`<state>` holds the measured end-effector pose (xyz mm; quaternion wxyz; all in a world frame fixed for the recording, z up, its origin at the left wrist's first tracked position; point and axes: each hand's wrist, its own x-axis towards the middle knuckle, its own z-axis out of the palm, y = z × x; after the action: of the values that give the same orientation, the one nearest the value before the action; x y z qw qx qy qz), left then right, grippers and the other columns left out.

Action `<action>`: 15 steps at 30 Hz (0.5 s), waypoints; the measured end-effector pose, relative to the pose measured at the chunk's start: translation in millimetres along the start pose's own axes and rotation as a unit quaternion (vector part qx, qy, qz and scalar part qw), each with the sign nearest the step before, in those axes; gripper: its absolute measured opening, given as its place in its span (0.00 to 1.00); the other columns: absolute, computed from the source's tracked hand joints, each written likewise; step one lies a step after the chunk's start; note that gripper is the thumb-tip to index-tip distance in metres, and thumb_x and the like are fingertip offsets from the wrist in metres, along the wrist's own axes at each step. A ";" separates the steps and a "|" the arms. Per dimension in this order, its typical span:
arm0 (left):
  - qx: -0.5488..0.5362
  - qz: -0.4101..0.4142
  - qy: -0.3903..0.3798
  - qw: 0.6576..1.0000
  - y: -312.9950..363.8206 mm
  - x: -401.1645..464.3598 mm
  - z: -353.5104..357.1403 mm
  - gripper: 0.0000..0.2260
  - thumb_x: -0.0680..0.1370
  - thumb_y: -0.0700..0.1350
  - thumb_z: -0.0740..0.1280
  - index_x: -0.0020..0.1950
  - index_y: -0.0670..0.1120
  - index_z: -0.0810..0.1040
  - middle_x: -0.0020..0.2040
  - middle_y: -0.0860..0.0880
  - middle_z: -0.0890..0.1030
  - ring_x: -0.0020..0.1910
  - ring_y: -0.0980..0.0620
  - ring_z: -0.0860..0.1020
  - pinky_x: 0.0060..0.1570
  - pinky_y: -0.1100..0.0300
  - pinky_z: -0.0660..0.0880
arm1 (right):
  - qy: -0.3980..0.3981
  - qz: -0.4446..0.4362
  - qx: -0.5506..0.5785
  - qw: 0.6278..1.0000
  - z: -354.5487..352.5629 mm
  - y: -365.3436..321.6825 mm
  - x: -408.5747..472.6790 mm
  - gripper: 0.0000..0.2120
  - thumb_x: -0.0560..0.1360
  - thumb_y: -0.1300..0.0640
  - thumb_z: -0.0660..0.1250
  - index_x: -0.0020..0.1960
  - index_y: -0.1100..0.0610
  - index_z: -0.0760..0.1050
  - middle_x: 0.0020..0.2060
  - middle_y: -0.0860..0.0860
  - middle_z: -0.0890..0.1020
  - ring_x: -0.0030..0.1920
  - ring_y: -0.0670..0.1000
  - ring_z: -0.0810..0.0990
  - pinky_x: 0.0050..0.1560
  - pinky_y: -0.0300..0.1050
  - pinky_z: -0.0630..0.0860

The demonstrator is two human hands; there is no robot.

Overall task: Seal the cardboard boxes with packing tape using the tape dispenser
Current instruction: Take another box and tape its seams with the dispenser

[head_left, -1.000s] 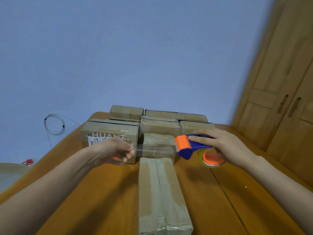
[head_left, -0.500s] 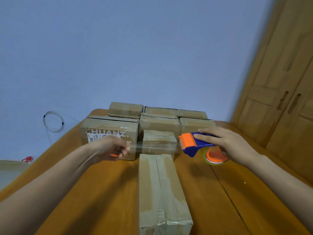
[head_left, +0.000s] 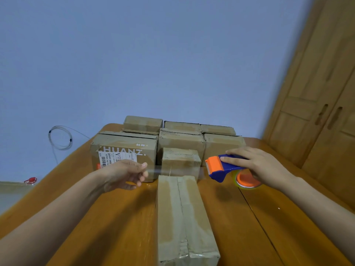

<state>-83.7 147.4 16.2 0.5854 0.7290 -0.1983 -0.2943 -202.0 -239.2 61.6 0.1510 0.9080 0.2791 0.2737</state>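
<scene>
A long cardboard box [head_left: 184, 217] lies lengthwise on the wooden table [head_left: 107, 227] in front of me, its top seam running away from me. My right hand [head_left: 267, 166] grips the blue and orange tape dispenser [head_left: 222, 167] to the right of the box's far end. A strip of clear tape [head_left: 176, 170] stretches from the dispenser leftward above that far end. My left hand [head_left: 124, 174] pinches the strip's free end between thumb and fingertips. A small box [head_left: 180, 160] stands just behind the strip.
Several more cardboard boxes [head_left: 124, 148] are stacked at the table's far end against a blue wall. A wooden wardrobe [head_left: 322, 116] stands at the right. A coiled wire [head_left: 60, 138] hangs on the wall at the left, with a red object [head_left: 30, 180] below it.
The dispenser has moved a little to the right while my left hand kept the tape end, so the strip between them has grown longer.
</scene>
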 end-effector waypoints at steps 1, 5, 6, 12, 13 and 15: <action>0.005 0.000 0.012 1.000 -0.4 1.0 1.7 0.13 0.74 0.53 0.67 0.38 0.45 0.79 0.36 0.47 0.77 0.36 0.52 0.76 0.44 0.57 0.74 | -0.004 0.002 0.001 1.000 1.0 -0.6 -0.2 0.45 0.58 0.68 0.80 0.69 0.48 0.66 0.60 0.53 0.80 0.55 0.59 0.80 0.46 0.51 0.79; 0.018 -0.007 0.038 0.999 -1.8 3.6 4.8 0.13 0.80 0.48 0.64 0.37 0.45 0.78 0.35 0.47 0.77 0.34 0.52 0.75 0.42 0.57 0.73 | -0.019 0.013 -0.003 1.000 4.7 -2.3 0.3 0.45 0.57 0.65 0.82 0.69 0.48 0.67 0.59 0.53 0.80 0.54 0.58 0.80 0.44 0.50 0.80; 0.017 -0.008 0.044 0.999 -1.7 3.6 5.2 0.13 0.80 0.48 0.64 0.37 0.45 0.78 0.34 0.47 0.77 0.34 0.52 0.75 0.42 0.58 0.73 | -0.019 0.014 -0.002 1.000 5.1 -2.7 0.9 0.45 0.57 0.65 0.82 0.69 0.48 0.67 0.59 0.53 0.80 0.54 0.59 0.81 0.44 0.50 0.80; 0.017 -0.008 0.063 0.998 -2.0 2.9 4.2 0.14 0.80 0.47 0.64 0.35 0.46 0.78 0.33 0.48 0.77 0.33 0.53 0.75 0.40 0.58 0.73 | -0.007 0.015 0.011 1.000 9.8 -2.3 1.9 0.44 0.59 0.69 0.79 0.69 0.48 0.67 0.60 0.54 0.80 0.55 0.60 0.80 0.45 0.52 0.79; 0.017 -0.008 0.066 0.998 -3.0 3.0 4.2 0.14 0.80 0.48 0.64 0.36 0.45 0.78 0.33 0.48 0.77 0.33 0.53 0.75 0.40 0.58 0.73 | -0.009 0.018 0.011 1.000 12.1 -2.4 0.9 0.44 0.59 0.68 0.79 0.69 0.48 0.66 0.60 0.53 0.80 0.55 0.59 0.80 0.44 0.51 0.79; 0.017 -0.011 0.069 0.997 -6.1 3.5 5.7 0.14 0.80 0.48 0.64 0.36 0.45 0.78 0.33 0.48 0.77 0.33 0.53 0.75 0.40 0.58 0.73 | -0.015 0.020 0.013 1.000 18.5 -3.7 -2.4 0.44 0.60 0.67 0.79 0.70 0.46 0.65 0.60 0.52 0.79 0.56 0.58 0.80 0.45 0.50 0.79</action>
<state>-85.2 142.4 8.8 0.5818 0.7597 -0.1544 -0.2461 -194.5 -239.9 44.2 0.1379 0.9194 0.2618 0.2590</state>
